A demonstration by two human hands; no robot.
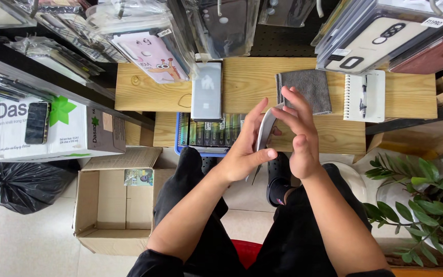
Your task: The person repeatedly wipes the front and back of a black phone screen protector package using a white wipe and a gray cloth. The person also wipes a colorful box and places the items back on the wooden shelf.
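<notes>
Phone (265, 129), thin and pale, seen almost edge-on, sits between our two hands just in front of the wooden shelf (242, 84), which we take as our landmark. We cannot tell whether we see its back or a case on it.

Going from large to small around that shelf: an open cardboard box (114, 205) stands on the floor below its left end, with a black rubbish bag (24, 184) further left. A potted plant (426, 205) grows below its right end. On the shelf lie a grey cloth (311, 88), a spiral notebook (365, 96) with a pen, and a flat silver box (206, 91); a blue tray (180, 133) of small packs hangs at its front edge.

Our left hand (242, 154) grasps the phone from beneath, thumb across the lower edge. Our right hand (298, 138) pinches the upper edge with its fingertips, palm loose.

We judge the handling is midway: the cloth lies unused and the phone is not yet set down.
</notes>
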